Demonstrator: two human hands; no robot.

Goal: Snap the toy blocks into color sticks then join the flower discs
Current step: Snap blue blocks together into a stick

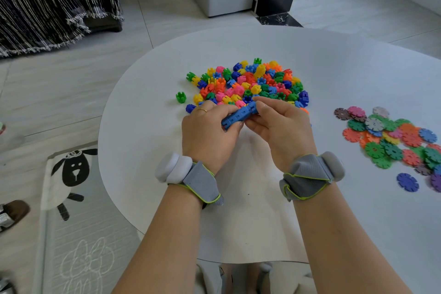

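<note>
Left hand: the left hand [207, 126] is curled round the near end of a blue block stick [239, 114], thumb and fingers closed on it.
Right hand: the right hand [276, 119] pinches the far end of the same stick, its fingertips closed on the last block there.
Stick: several blue blocks already joined in a row, held just above the surface [148, 107], tilted so the far end sits higher and close to the pile.
Loose blocks: a mixed heap of toy blocks [250, 83] lies just beyond the hands — green, yellow, orange, pink and blue all jumbled; one green block [181, 97] sits apart at the left edge.
Flower discs: the flower discs [391, 138] lie in a loose spread well to the right, untouched, one purple disc [408, 182] nearer the person.
Step in hand: by the look of it, the end block is being pressed home on the blue stick.
Progress: early — most blocks are unsorted, and no discs are joined.
Risk one: pushing off-axis could bend the row and pop a middle joint, since the grip is only at the two ends.
Risk two: the right hand works right against the heap, so a slip could scatter blocks toward the surface edge.
Risk three: blue blocks are buried under other colours, so digging may knock pieces off.
</note>
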